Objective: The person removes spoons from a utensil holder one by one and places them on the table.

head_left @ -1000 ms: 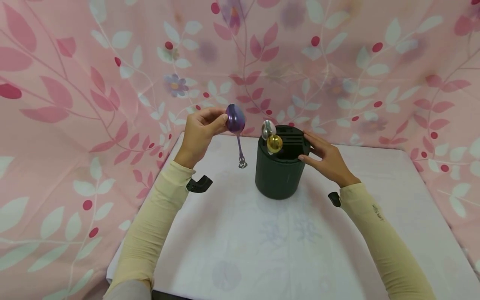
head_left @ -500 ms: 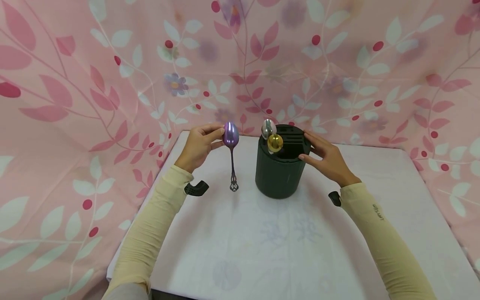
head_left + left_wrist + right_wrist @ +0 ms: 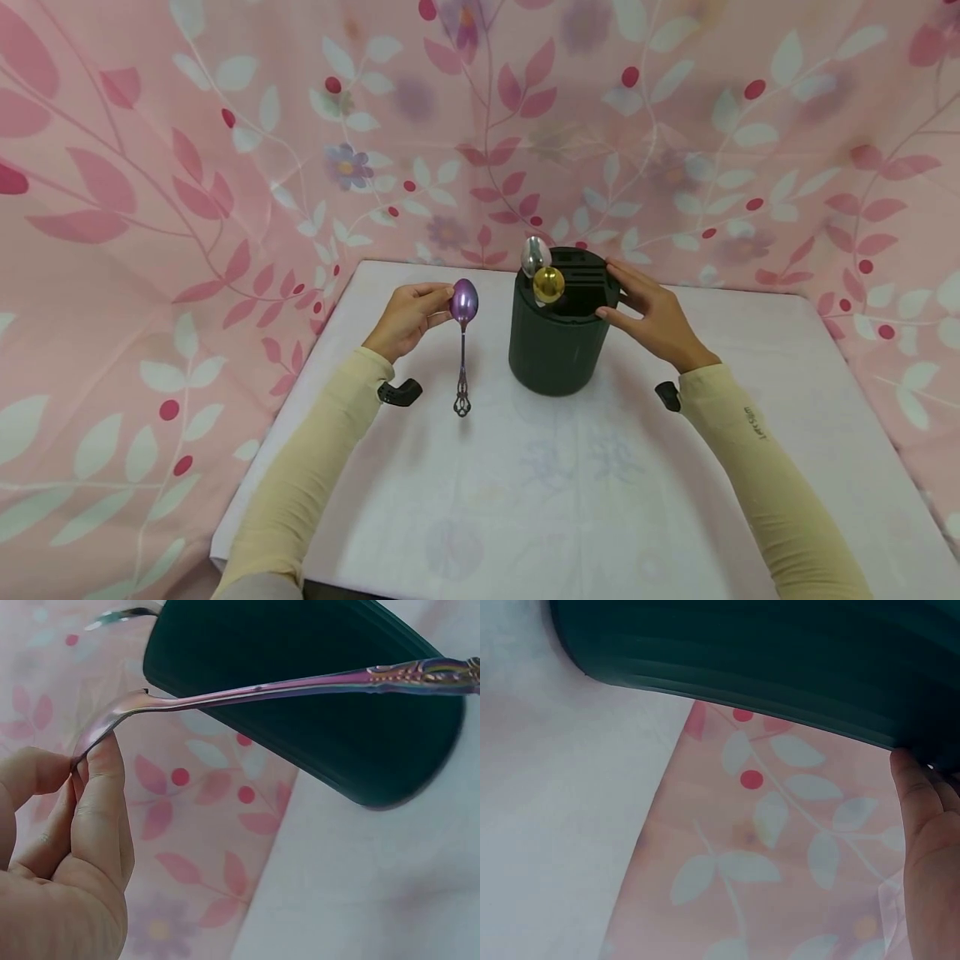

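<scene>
My left hand (image 3: 408, 322) pinches a purple spoon (image 3: 465, 302) by the edge of its bowl. The spoon hangs bowl up over the table, its ornate openwork handle pointing down, left of a dark green utensil holder (image 3: 553, 360) and apart from it. In the left wrist view, thumb and fingers meet on the rim of the bowl. My right hand (image 3: 658, 321) holds the holder at its right upper rim, thumb at the front and fingers farther back. A silver spoon (image 3: 535, 256) and a gold spoon (image 3: 549, 286) stand in the holder, bowls up; their handles are hidden inside.
The holder has a slotted section (image 3: 581, 271) at the back of its top and a dark opening in front. It stands on a table with a white cloth (image 3: 525, 500). A pink floral curtain (image 3: 450, 125) hangs behind and at both sides.
My left hand has lowered the purple spoon from about the holder's rim height, and it hangs slightly farther left than at first. My right hand and the holder keep their place.
</scene>
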Demonstrator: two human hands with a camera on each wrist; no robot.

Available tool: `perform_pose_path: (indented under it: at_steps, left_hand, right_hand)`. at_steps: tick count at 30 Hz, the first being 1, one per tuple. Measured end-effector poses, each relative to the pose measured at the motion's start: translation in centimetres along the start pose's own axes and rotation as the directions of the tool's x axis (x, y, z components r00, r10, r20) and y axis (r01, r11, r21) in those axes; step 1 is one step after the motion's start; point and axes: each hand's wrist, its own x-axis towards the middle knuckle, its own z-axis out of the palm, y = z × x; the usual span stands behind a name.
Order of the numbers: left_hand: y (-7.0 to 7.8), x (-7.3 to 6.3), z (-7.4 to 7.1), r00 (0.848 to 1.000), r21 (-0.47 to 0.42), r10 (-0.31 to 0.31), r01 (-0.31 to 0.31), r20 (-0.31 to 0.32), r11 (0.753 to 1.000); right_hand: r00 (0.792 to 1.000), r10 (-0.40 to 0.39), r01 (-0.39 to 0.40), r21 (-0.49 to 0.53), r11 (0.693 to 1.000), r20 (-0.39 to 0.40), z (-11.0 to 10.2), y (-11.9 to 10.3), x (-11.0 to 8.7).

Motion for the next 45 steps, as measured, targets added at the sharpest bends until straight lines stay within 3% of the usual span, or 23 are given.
perform_pose_path:
  at_steps: [11, 20, 26, 34, 41, 45]
  left_hand:
    - [-3.2, 1.3, -1.2, 0.994, -0.053, -0.091, 0.088, -0.056, 0.995]
    - [-5.5, 2.0, -2.1, 0.979, -0.06, -0.173, 0.168, -0.103, 0.984]
    - [-6.7, 2.3, -2.5, 0.961, -0.086, -0.237, 0.226, -0.142, 0.97]
    - [-8.1, 2.8, -2.7, 0.961, -0.099, -0.242, 0.23, -0.135, 0.968]
    - [-9.8, 3.2, -3.6, 0.948, -0.072, -0.261, 0.252, -0.183, 0.965]
    - [-10.5, 3.4, -3.9, 0.949, -0.056, -0.248, 0.241, -0.197, 0.969]
  right_hand:
    - [1.0, -0.006, 0.006, -0.002, 1.0, -0.006, 0.0, 0.1, 0.0]
    - [1.0, -0.007, 0.007, -0.009, 1.0, -0.008, 0.0, 0.0, -0.1]
    - [1.0, -0.003, 0.003, -0.014, 1.0, -0.001, 0.0, 0.0, -0.1]
    - [1.0, -0.003, 0.003, -0.009, 1.0, -0.004, 0.0, 0.0, 0.0]
    - [1.0, -0.023, 0.023, -0.003, 1.0, -0.001, 0.1, 0.0, 0.1]
    - [1.0, -0.016, 0.016, -0.018, 1.0, -0.004, 0.1, -0.1, 0.0]
